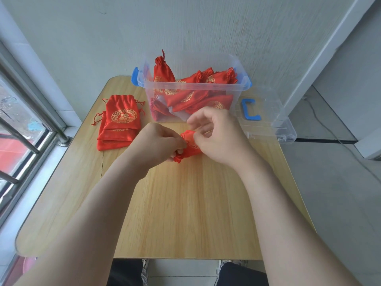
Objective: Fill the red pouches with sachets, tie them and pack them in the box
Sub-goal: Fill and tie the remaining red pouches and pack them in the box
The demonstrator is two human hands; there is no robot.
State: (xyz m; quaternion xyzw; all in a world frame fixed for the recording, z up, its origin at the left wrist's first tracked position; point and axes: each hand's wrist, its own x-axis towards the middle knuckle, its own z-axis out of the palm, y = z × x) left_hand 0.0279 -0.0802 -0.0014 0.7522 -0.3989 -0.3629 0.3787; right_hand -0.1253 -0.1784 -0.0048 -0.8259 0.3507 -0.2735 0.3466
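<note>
A red pouch [188, 148] with gold print sits between both hands over the middle of the wooden table [175, 213]. My left hand [159, 144] grips its left side with curled fingers. My right hand [214, 135] pinches at its gathered top; any cord there is hidden by the fingers. Behind the hands stands a clear plastic box [193, 87] with blue latches, holding several tied red pouches [185, 91]. A stack of flat empty red pouches [119, 122] lies on the table at the left. No sachets are visible.
The box's clear lid [274, 122] with a blue latch lies at the table's right rear, overhanging the edge. A window with metal bars [24, 129] runs along the left. A wall stands right behind the box. My knees show below the table's front edge.
</note>
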